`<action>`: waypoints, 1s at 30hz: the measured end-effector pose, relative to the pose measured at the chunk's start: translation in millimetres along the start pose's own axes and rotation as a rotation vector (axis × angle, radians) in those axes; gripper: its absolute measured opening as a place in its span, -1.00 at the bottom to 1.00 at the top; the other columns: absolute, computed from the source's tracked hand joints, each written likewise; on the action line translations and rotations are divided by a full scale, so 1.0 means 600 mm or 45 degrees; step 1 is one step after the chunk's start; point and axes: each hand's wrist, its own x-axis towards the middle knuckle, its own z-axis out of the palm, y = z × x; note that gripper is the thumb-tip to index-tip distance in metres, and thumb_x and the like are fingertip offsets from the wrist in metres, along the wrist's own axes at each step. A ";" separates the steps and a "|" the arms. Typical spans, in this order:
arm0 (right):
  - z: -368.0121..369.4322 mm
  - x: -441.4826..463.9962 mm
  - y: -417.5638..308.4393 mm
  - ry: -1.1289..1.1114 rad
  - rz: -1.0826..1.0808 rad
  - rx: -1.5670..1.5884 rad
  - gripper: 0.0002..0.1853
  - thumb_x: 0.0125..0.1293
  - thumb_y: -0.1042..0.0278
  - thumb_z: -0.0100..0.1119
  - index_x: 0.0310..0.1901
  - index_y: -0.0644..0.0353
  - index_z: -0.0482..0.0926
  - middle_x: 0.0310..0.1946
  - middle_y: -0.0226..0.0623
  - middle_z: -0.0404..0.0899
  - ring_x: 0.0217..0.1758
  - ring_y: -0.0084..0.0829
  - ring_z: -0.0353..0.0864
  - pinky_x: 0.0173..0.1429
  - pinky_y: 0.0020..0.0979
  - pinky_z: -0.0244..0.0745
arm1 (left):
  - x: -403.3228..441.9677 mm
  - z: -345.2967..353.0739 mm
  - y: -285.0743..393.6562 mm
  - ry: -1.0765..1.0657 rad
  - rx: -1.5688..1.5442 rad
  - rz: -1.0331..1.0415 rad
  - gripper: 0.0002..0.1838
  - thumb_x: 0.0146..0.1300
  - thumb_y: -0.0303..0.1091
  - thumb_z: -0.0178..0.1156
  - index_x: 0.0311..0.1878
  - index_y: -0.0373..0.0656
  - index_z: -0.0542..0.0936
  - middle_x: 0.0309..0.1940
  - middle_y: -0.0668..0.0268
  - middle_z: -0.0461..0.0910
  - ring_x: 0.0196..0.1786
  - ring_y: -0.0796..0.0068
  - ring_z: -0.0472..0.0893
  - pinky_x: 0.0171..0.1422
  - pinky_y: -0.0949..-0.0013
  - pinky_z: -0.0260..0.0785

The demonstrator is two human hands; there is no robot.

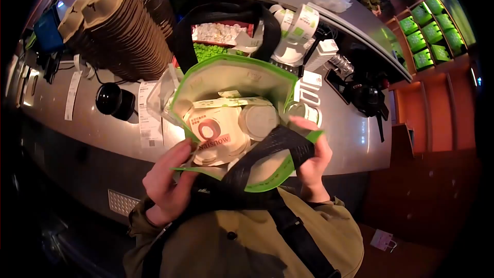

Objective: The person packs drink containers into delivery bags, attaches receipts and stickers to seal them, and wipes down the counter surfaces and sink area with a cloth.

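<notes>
A green-edged carrier bag [231, 76] with black handles stands wide open in front of me. My left hand [169, 180] pinches its near left rim between thumb and fingers. At the right corner, my right hand [315, 163] grips the rim close to the near black strap [267, 153], which droops across the opening. Within the bag sit a pale container [218, 118] with a "Naisnow" label and a round-lidded cup [259, 121] beside it. Behind both lies a narrow printed packet [224, 102]. The bag's bottom is hidden.
Tall stacks of cardboard cup carriers [121, 23] rise at the back left of the metal counter [355, 149]. A black round device [114, 99] and paper receipts [149, 118] lie left. Label rolls [303, 23] stand behind the bag. Green packages fill a shelf [429, 31] far right.
</notes>
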 end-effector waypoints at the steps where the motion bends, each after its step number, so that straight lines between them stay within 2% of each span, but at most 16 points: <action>1: -0.007 -0.005 0.012 0.008 0.118 0.092 -0.65 -0.06 0.64 0.18 -0.16 0.38 0.45 -0.18 -0.11 0.54 -0.13 -0.33 0.51 -0.03 -0.41 0.37 | 0.001 0.000 -0.002 -0.017 -0.046 -0.031 -0.65 -0.10 -0.62 0.24 -0.15 -0.40 0.52 -0.19 -0.02 0.56 -0.14 0.23 0.60 -0.05 0.42 0.42; 3: -0.028 -0.009 0.029 0.033 0.351 0.276 -0.78 -0.04 0.64 0.17 -0.28 0.39 0.49 -0.30 -0.15 0.58 -0.27 -0.36 0.55 -0.16 -0.45 0.41 | -0.004 -0.028 -0.013 -0.216 -0.124 -0.166 -0.71 -0.10 -0.61 0.26 -0.21 -0.32 0.57 -0.05 -0.07 0.47 -0.02 0.18 0.53 0.03 0.35 0.37; 4: -0.033 0.003 0.029 -0.021 0.221 0.385 -0.90 -0.01 0.64 0.18 -0.41 0.38 0.50 -0.42 -0.21 0.59 -0.42 -0.41 0.54 -0.30 -0.49 0.40 | -0.004 -0.040 -0.019 -0.317 -0.166 -0.235 -0.74 -0.10 -0.60 0.26 -0.24 -0.28 0.59 0.02 -0.09 0.43 0.04 0.15 0.50 0.08 0.32 0.34; 7: -0.057 0.041 0.026 -0.358 0.055 0.304 -0.83 -0.01 0.59 0.23 -0.33 0.38 0.54 -0.36 -0.11 0.57 -0.33 -0.35 0.57 -0.19 -0.42 0.43 | 0.035 -0.040 -0.039 -0.089 0.063 0.296 -0.86 -0.08 -0.48 0.31 -0.37 -0.13 0.63 0.26 -0.16 0.08 0.28 -0.04 0.21 0.27 0.16 0.13; 8: -0.055 0.059 0.027 -0.432 -0.011 0.324 -0.82 -0.02 0.55 0.25 -0.31 0.32 0.56 -0.12 0.06 0.47 -0.15 -0.24 0.54 -0.11 -0.34 0.44 | 0.061 -0.041 -0.049 -0.220 -0.113 0.248 -0.87 -0.09 -0.41 0.33 -0.40 -0.09 0.64 0.30 -0.15 -0.07 0.33 -0.11 0.04 0.32 0.11 0.00; 9: -0.052 0.072 0.031 -0.451 0.002 0.377 -0.83 -0.04 0.50 0.27 -0.34 0.26 0.59 0.11 0.16 0.26 0.09 -0.05 0.39 0.07 -0.18 0.34 | 0.089 -0.045 -0.056 -0.352 -0.288 0.202 -0.88 -0.09 -0.34 0.35 -0.43 -0.05 0.65 0.34 -0.15 -0.23 0.38 -0.18 -0.12 0.37 0.06 -0.12; 10: -0.042 0.094 0.027 -0.395 -0.161 0.271 -0.83 -0.06 0.48 0.28 -0.36 0.26 0.59 0.14 0.17 0.22 0.17 0.00 0.30 0.14 -0.13 0.25 | 0.104 -0.056 -0.064 -0.541 -0.274 0.164 -0.83 -0.12 -0.28 0.36 -0.42 -0.07 0.64 0.33 -0.18 -0.18 0.38 -0.18 -0.12 0.38 0.07 -0.15; 11: -0.040 0.116 0.030 -0.428 -0.219 0.244 -0.83 -0.08 0.47 0.28 -0.37 0.25 0.60 0.15 0.17 0.20 0.22 0.04 0.23 0.21 -0.10 0.15 | 0.121 -0.056 -0.068 -0.679 -0.330 0.173 -0.79 -0.15 -0.28 0.36 -0.40 -0.10 0.64 0.33 -0.22 -0.22 0.35 -0.17 0.00 0.36 0.07 -0.08; 12: -0.038 0.137 0.033 -0.460 -0.278 0.217 -0.83 -0.09 0.46 0.28 -0.39 0.25 0.60 0.17 0.17 0.18 0.27 0.08 0.16 0.27 -0.07 0.05 | 0.134 -0.051 -0.066 -0.665 -0.358 0.183 -0.80 -0.15 -0.30 0.35 -0.41 -0.12 0.63 0.29 -0.18 -0.07 0.30 -0.13 0.12 0.33 0.07 -0.03; 14: -0.050 0.156 0.050 -0.689 -0.226 0.231 -0.85 -0.06 0.45 0.27 -0.40 0.26 0.58 0.03 0.10 0.36 0.13 0.02 0.35 0.15 -0.13 0.25 | 0.149 -0.045 -0.068 -0.680 -0.308 0.220 -0.83 -0.14 -0.35 0.33 -0.43 -0.17 0.61 0.17 -0.09 0.21 0.17 -0.03 0.32 0.28 0.07 0.07; 16: -0.051 0.154 0.059 -0.645 -0.367 0.168 -0.86 -0.02 0.45 0.25 -0.39 0.29 0.56 -0.12 0.02 0.46 -0.07 -0.09 0.47 -0.05 -0.22 0.37 | 0.152 -0.051 -0.076 -0.741 -0.140 0.264 -0.86 -0.13 -0.40 0.30 -0.46 -0.21 0.59 -0.01 0.03 0.47 0.02 0.09 0.46 0.21 0.07 0.17; 17: -0.050 0.154 0.062 -0.629 -0.432 0.141 -0.86 0.01 0.45 0.24 -0.39 0.31 0.55 -0.20 -0.03 0.51 -0.17 -0.14 0.53 -0.15 -0.27 0.44 | 0.152 -0.047 -0.079 -0.673 -0.192 0.275 -0.87 -0.13 -0.41 0.30 -0.47 -0.22 0.58 -0.12 0.09 0.52 -0.05 0.13 0.49 0.18 0.08 0.20; 18: -0.042 0.165 0.056 -0.570 -0.566 0.117 -0.86 0.06 0.44 0.20 -0.38 0.34 0.53 -0.37 -0.17 0.54 -0.43 -0.28 0.53 -0.39 -0.38 0.43 | 0.149 -0.040 -0.081 -0.600 -0.243 0.285 -0.88 -0.13 -0.42 0.29 -0.49 -0.22 0.57 -0.23 0.15 0.57 -0.11 0.17 0.52 0.15 0.08 0.24; 19: -0.045 0.163 0.054 -0.592 -0.506 0.203 -0.87 0.07 0.44 0.21 -0.39 0.33 0.53 -0.41 -0.18 0.54 -0.42 -0.28 0.53 -0.35 -0.37 0.44 | 0.145 -0.035 -0.083 -0.527 -0.294 0.288 -0.88 -0.13 -0.44 0.29 -0.50 -0.23 0.56 -0.34 0.22 0.61 -0.18 0.21 0.55 0.12 0.09 0.27; 26: -0.071 0.164 0.047 -0.828 -0.382 0.202 -0.92 0.02 0.53 0.20 -0.43 0.33 0.54 -0.47 -0.23 0.55 -0.47 -0.35 0.53 -0.40 -0.44 0.45 | 0.159 -0.063 -0.086 -0.716 -0.408 0.200 -0.89 -0.09 -0.48 0.28 -0.47 -0.25 0.56 -0.36 0.20 0.61 -0.28 0.27 0.58 -0.07 0.20 0.43; 30: -0.068 0.181 0.044 -0.935 -0.167 0.230 -0.82 0.12 0.30 0.20 -0.50 0.24 0.55 -0.59 -0.35 0.55 -0.57 -0.41 0.50 -0.51 -0.48 0.34 | 0.182 -0.056 -0.106 -0.862 -0.574 0.232 -0.87 0.02 -0.43 0.22 -0.41 -0.31 0.57 -0.35 0.18 0.60 -0.31 0.30 0.56 -0.11 0.23 0.43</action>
